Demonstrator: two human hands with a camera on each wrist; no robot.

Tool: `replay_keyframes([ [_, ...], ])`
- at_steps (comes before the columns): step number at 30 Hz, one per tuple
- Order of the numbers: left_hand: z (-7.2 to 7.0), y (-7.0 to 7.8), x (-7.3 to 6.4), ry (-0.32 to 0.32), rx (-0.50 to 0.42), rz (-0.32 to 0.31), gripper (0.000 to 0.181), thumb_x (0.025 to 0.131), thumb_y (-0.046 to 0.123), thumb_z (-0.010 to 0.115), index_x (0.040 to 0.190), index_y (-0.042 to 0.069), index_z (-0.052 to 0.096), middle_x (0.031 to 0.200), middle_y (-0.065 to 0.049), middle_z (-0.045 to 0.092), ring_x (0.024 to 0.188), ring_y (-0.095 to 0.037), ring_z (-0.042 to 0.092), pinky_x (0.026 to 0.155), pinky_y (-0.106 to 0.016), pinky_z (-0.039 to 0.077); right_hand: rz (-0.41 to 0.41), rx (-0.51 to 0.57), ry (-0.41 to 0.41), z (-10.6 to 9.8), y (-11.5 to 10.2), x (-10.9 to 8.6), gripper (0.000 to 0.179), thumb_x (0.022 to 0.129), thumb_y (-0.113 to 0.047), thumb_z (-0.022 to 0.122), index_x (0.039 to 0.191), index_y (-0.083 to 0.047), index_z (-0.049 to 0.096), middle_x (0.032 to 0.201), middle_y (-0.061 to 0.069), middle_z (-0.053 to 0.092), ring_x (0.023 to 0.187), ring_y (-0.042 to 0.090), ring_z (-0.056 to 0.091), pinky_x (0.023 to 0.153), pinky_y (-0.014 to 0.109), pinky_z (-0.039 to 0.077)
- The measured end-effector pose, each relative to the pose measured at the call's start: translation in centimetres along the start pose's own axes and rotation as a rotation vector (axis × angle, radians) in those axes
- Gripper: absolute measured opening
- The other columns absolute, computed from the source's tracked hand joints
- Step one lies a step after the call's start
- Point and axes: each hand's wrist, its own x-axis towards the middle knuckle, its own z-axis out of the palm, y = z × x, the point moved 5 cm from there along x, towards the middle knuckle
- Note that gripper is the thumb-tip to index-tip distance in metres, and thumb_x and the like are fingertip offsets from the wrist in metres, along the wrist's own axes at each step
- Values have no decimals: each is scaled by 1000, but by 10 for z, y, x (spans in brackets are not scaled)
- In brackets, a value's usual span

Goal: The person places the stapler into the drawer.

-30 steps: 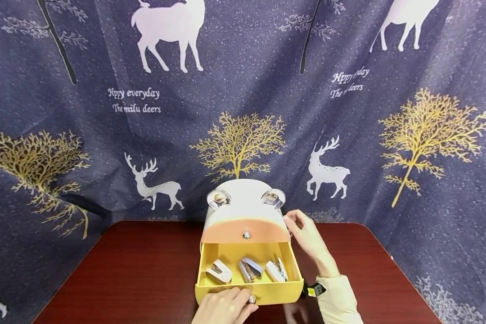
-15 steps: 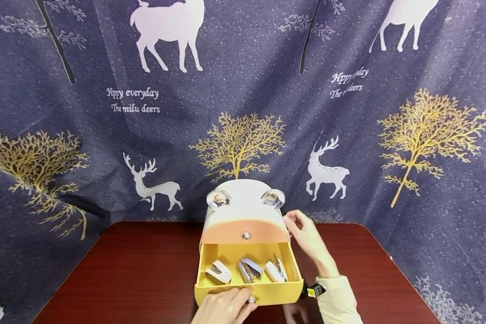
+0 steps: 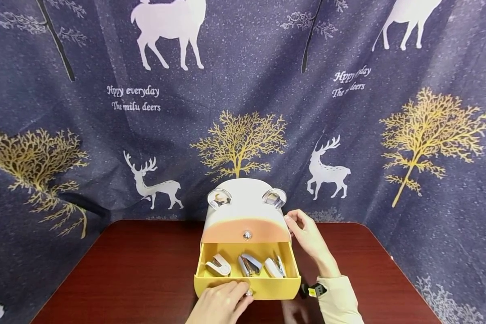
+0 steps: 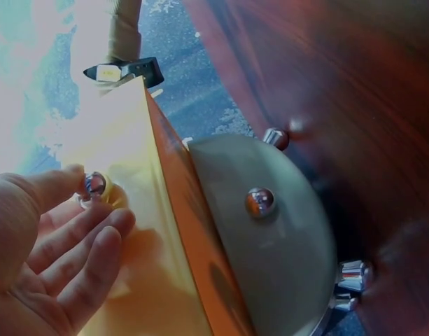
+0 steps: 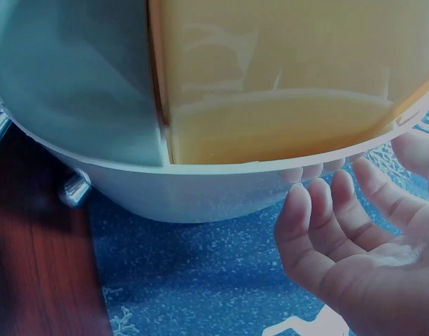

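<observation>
A white storage box (image 3: 243, 198) with a pale orange upper front stands on the table, its yellow drawer (image 3: 275, 290) pulled out. Inside the drawer lie three small staplers: a whitish one (image 3: 225, 270) at left, a lilac one (image 3: 253, 262) in the middle and a white one (image 3: 272, 269) at right. My left hand (image 3: 218, 303) pinches the round silver drawer knob (image 4: 95, 183) between thumb and finger, the other fingers close to the drawer front. My right hand (image 3: 308, 236) is at the box's right side, its loosely bent fingertips (image 5: 297, 203) right at the white wall.
A second silver knob (image 3: 247, 235) sits on the orange front, and shiny round eye shapes (image 3: 219, 198) top the box. The dark red table (image 3: 146, 270) ends at a blue cloth (image 3: 243, 90) printed with deer and trees.
The drawer has slid a little way inward toward the box, with the left hand on its knob and the staplers riding along. The right hand has stayed in place.
</observation>
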Motion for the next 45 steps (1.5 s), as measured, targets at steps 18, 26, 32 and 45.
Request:
replay_keyframes([
  [18,12,-22,11,-21,-3,-80,21,82,21,79,91,18,60,74,13,54,64,-6,59,54,-24,45,-20,-14,-12,1,-2,0,14,99,-5,55,105,7,58,86,9,57,70,14,56,65,26,49],
  [26,20,-32,16,-58,-20,-121,19,85,20,77,91,19,59,74,14,54,65,-6,59,56,-26,46,-15,-15,-9,0,-2,1,15,99,-4,54,107,8,57,87,10,56,70,15,57,65,26,49],
  [32,26,-39,20,-86,-21,-151,18,87,22,75,87,20,57,71,14,50,61,-7,55,53,-26,43,-22,-10,-13,1,-3,0,15,99,-4,55,106,8,57,84,10,56,69,15,57,64,27,50],
  [45,39,-56,28,-47,18,-150,23,86,25,75,83,20,54,67,14,46,56,-9,53,49,-29,42,-25,-15,-3,0,-3,-1,15,99,-5,55,106,8,58,85,10,57,68,14,57,64,26,49],
])
